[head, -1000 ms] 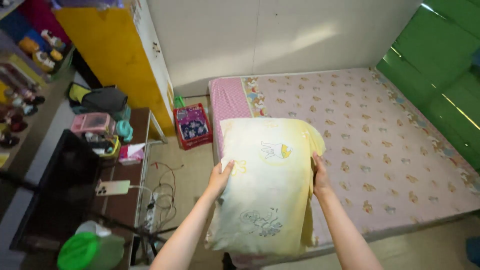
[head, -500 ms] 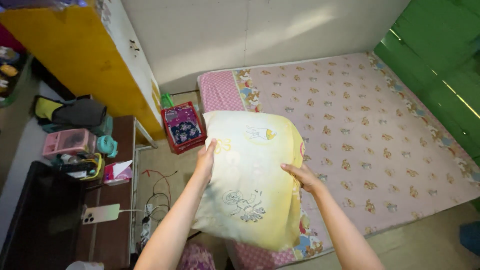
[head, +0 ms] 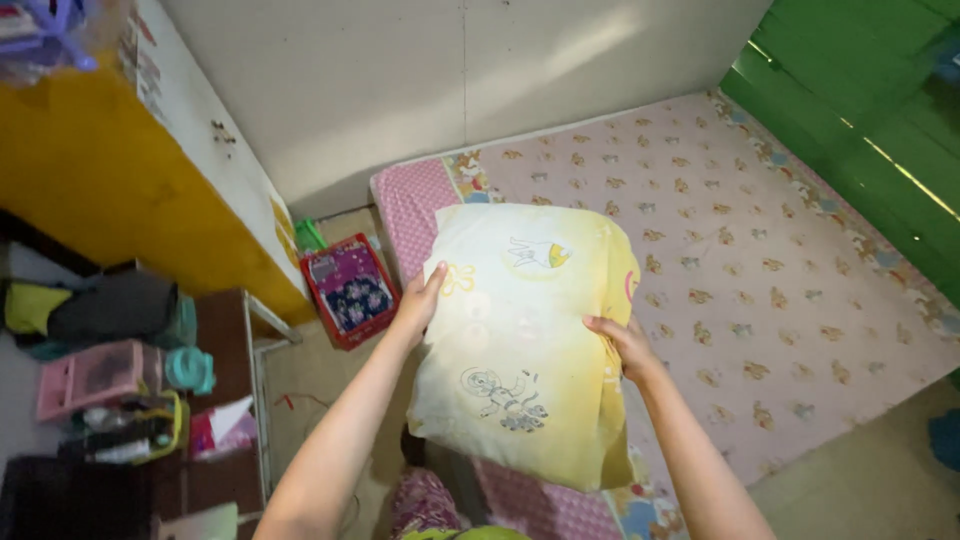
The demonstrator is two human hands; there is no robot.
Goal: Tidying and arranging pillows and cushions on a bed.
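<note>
Overhead, the head camera looks down into a small room where a mattress (head: pixel 760 290) in a pink sheet printed with small animals fills the floor up to a white wall and a green wall (head: pixel 860 130) on the right. Along the left side stands a yellow cabinet (head: pixel 110 200) with white doors, and below it a dark brown shelf (head: pixel 215 400) carries a pink case (head: pixel 95 378), a teal cup and loose clutter; a red box (head: pixel 350 290) with a flowered top lies on the floor between the cabinet and the mattress's near left corner. A pale yellow pillow (head: pixel 525 340) with cartoon drawings is held up in the air over that near left corner of the mattress, hanging nearly upright and tilted slightly. The left hand (head: pixel 420 300) grips its left edge, fingers (head: pixel 435 275) curled closed round the cloth with the thumb on the front. The right hand (head: pixel 620 345) clamps the right edge lower down, fingers (head: pixel 600 325) bent over the front face and closed on it. Compared with half a second ago, the pillow sits a little higher and more square to the camera, the right hand has shifted from the front face to the edge, and the view has swung slightly rightward.
</note>
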